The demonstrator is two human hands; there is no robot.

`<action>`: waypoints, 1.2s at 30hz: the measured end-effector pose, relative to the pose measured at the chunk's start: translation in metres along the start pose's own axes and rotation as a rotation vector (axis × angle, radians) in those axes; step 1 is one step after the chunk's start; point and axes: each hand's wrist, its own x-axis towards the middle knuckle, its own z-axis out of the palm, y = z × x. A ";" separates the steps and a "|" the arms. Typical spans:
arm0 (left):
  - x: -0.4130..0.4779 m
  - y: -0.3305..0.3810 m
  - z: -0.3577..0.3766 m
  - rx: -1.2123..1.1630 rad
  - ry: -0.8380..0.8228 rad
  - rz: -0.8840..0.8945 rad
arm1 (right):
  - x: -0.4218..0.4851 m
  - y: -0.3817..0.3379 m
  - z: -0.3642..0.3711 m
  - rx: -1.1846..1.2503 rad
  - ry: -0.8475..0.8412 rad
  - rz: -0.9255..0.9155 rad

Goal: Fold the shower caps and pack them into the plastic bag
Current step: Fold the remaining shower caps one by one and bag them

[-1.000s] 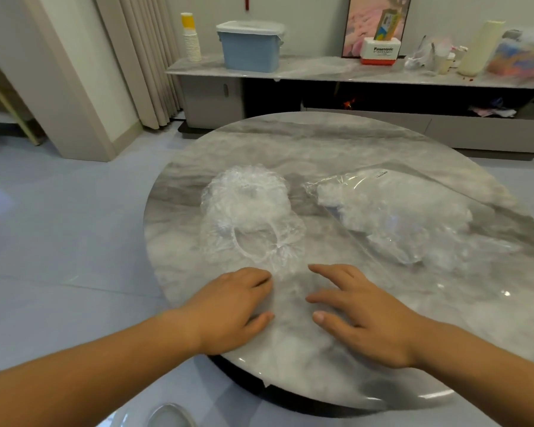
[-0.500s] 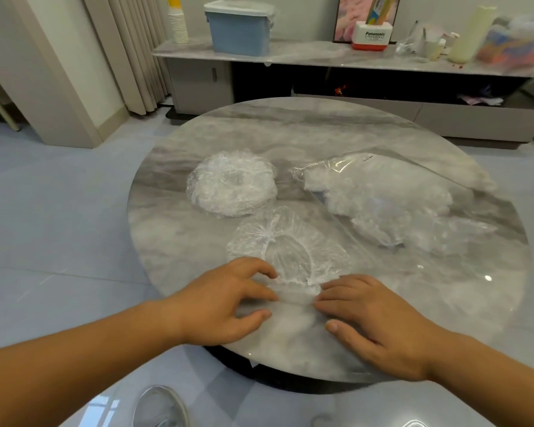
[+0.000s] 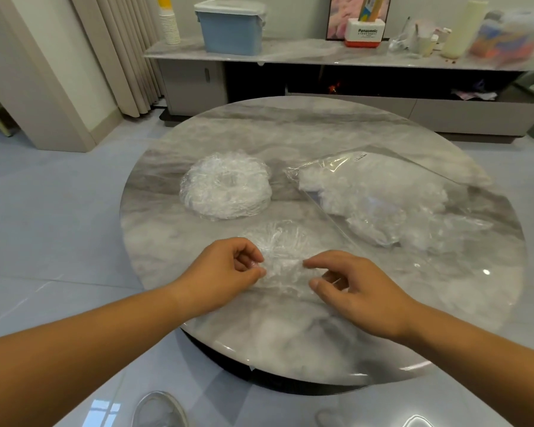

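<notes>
Shower cap [image 3: 285,246] in the pinching fingers of left hand [image 3: 225,269], seemingly also of right hand [image 3: 361,291].

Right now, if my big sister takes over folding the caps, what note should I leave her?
The left hand pinches the near edge of the loose shower cap.
The right hand seems to pinch the same cap's other side.
That cap lies on the round table, nearer than the pile of caps. The plastic bag lies to the right.
Done: what look like caps are already in the bag.
Left: fold this cap, bag it, then the pile.
</notes>
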 end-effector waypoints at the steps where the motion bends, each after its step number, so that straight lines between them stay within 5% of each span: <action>1: 0.003 0.000 0.000 0.020 0.007 -0.014 | 0.005 0.002 0.002 -0.040 -0.013 0.024; 10: 0.018 0.003 0.010 0.142 0.051 -0.105 | 0.014 0.004 0.006 -0.448 -0.102 -0.042; 20: -0.001 0.000 0.005 0.312 -0.022 -0.153 | -0.018 0.003 0.005 -0.545 -0.262 -0.093; 26: -0.004 0.007 0.005 0.388 0.086 -0.105 | -0.020 -0.002 0.003 -0.551 -0.269 -0.099; 32: 0.003 0.008 0.007 0.411 0.161 -0.210 | 0.008 -0.011 0.002 -0.246 0.011 -0.049; 36: 0.004 0.002 0.013 0.430 0.092 -0.256 | 0.037 -0.025 0.001 0.145 -0.020 0.158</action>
